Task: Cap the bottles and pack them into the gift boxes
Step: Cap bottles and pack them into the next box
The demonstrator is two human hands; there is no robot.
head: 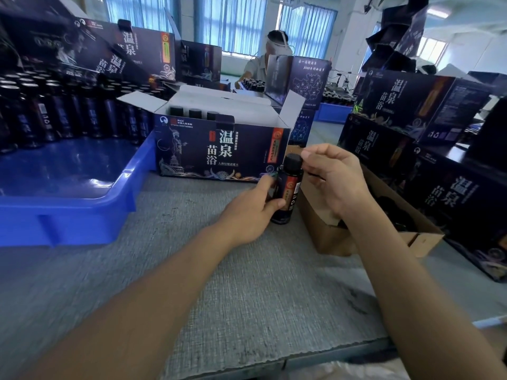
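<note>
A dark bottle (pixel 289 185) is grasped round its lower body by the left grip (pixel 263 198) and held upright, its base just above or on the counter (pixel 233 270); which of the two cannot be told. A black cap (pixel 293 159) sits on its neck. The right grip (pixel 332 179) is curled just beside the cap, fingertips at its edge; whether the cap is actually pinched cannot be told, nor whether it is fully tightened.

The task is judged to be partly done. Just beyond the left grip stands an open gift box (pixel 219 152), flaps raised, with three capped bottles (pixel 195 112) seen along one side and the rest of its interior apparently unfilled. Closed gift boxes (pixel 406 105) are stacked beyond the right grip. Far to the outer side of the left grip, rows of loose bottles (pixel 55 113) are lined up behind a blue tray (pixel 82 212), so much is judged to be left.

Room for moving is tight around the bottle: the box wall is close beyond it, and a brown cardboard carton (pixel 329 237) lies directly beneath the right grip. The raised flaps must be cleared when the bottle is lifted in. Open counter is offered on the near side of both grips.
</note>
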